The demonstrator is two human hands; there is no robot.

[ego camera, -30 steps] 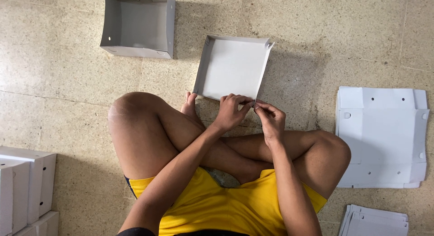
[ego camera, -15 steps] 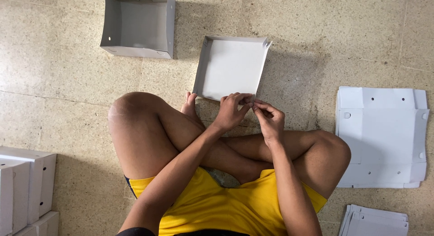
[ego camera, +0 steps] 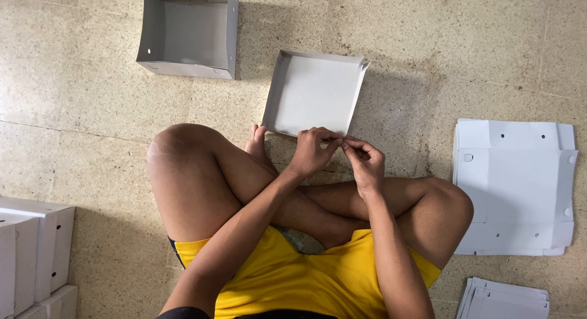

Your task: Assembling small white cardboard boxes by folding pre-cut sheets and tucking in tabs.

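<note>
- Shallow white tray [ego camera: 315, 92] sits on the floor in front of our crossed legs, three walls up, near edge under our hands.
- Left hand [ego camera: 313, 151] is curled, fingertips pinched at the near edge of the tray; the thumb side is hidden, so what exactly it grips is hard to make out.
- Right hand [ego camera: 365, 162] is closed the same way, fingertips meeting the left ones at that edge. Looks like both are pinching a small tab or flap there; too small to confirm.
- Judgement: the tray is most of the way formed. Far wall and both side walls stand and the far corners look locked. The near wall is the part in hand and does not read as standing yet.
- Done pile: a deeper grey box [ego camera: 186, 31] stands folded at upper left, well apart from the tray; closed white boxes [ego camera: 33, 252] are stacked at the left edge.
- Left to do: a stack of flat die-cut blanks [ego camera: 513, 187] lies to our right, not folded, plus another flat stack [ego camera: 507, 297] at lower right.
- So: one piece nearly finished, several flats waiting.
</note>
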